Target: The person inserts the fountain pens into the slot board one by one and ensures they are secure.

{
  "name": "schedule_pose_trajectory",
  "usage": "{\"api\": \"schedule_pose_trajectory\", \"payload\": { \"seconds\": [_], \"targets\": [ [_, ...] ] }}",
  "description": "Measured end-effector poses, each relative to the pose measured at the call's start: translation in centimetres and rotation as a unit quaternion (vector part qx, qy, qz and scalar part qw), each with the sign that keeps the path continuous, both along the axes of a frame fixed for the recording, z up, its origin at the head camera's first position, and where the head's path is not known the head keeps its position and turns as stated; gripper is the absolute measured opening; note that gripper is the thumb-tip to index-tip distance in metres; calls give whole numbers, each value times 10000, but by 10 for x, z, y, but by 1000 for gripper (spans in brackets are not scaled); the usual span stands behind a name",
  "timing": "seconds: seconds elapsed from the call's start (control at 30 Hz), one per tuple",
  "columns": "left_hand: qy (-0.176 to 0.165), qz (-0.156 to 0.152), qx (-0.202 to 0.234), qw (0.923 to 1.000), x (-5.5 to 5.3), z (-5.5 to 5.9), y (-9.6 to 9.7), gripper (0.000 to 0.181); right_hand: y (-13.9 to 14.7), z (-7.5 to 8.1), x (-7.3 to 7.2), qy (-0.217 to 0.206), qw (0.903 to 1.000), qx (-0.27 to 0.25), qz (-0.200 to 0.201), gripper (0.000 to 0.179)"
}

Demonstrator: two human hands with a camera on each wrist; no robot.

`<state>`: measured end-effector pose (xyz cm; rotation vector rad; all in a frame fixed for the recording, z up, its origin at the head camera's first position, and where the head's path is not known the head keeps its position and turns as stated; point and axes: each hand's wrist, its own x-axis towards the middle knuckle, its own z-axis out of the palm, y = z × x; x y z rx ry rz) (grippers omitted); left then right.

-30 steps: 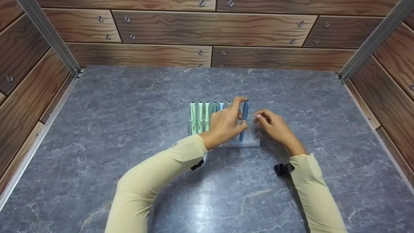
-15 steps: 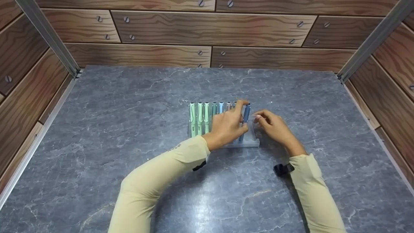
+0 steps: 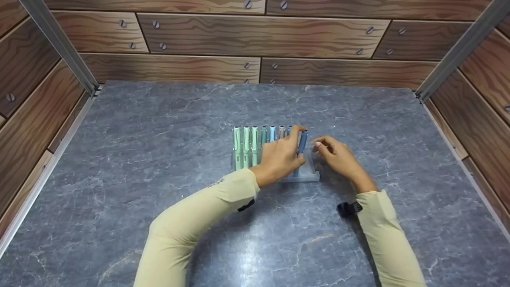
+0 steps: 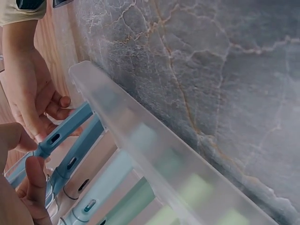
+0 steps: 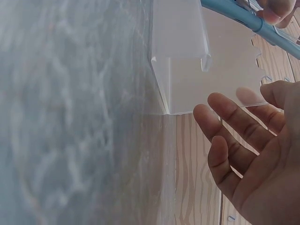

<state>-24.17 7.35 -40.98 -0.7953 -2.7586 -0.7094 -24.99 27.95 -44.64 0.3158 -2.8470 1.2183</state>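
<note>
My left hand (image 3: 279, 155) reaches over a clear acrylic pen stand (image 3: 308, 176) and pinches a blue pen (image 3: 303, 140) at the right end of the row. That pen (image 4: 70, 124) leans at a slightly different angle from the darker blue pen (image 4: 84, 145) beside it, its lower end near the stand's front ledge (image 4: 110, 105). At the right side edge is my right hand (image 3: 338, 157). Its thumb (image 5: 276, 91) lies at the clear panel (image 5: 187, 89) while the index fingertip (image 5: 247, 95) shows through from behind; the other fingers curve loosely below.
Pale green pens (image 3: 238, 149) fill the left of the stand, followed by a light blue pen (image 3: 272, 132) and a brownish pen (image 3: 282, 131). The stand rests on a grey marbled table (image 3: 167, 131). Wood-patterned walls (image 3: 199, 36) and metal posts (image 3: 59, 48) surround it.
The blue pen in my left hand has come down slightly toward the stand and tilted a little. My left hand shifted slightly right and down with it; my right hand stayed in place.
</note>
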Motion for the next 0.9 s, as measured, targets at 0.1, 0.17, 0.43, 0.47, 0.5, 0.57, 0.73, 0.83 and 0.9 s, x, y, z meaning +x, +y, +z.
{"api": "schedule_pose_trajectory", "payload": {
  "seconds": [0.1,0.17,0.43,0.47,0.5,0.57,0.73,0.83,0.9],
  "targets": [
    [-51,62,-65,9999,0,0,0,64,-1,1,0,6,10000,14,8,37],
    [-91,107,-123,9998,0,1,0,64,-1,1,1,1,10000,12,19,37],
    [-207,159,-196,9995,-2,4,-2,64,-1,1,1,-57,10000,-49,-3,35],
    [-230,164,-211,9994,-2,4,-3,65,-1,1,1,-52,10000,-56,6,35],
    [-249,179,-234,9993,-3,4,-3,65,-1,1,1,-57,10000,-67,4,35],
    [-271,216,-296,9990,-3,5,-3,65,-1,1,2,-55,10000,-67,4,35],
    [-286,282,-416,9983,-3,7,-4,66,-1,1,2,-98,9999,-45,-32,36],
    [-282,290,-438,9982,-4,8,-5,65,-1,2,1,-142,9999,-35,-36,37],
    [-277,296,-442,9982,-3,8,-5,65,-1,1,1,-143,9999,-26,-16,38]
  ]
}}
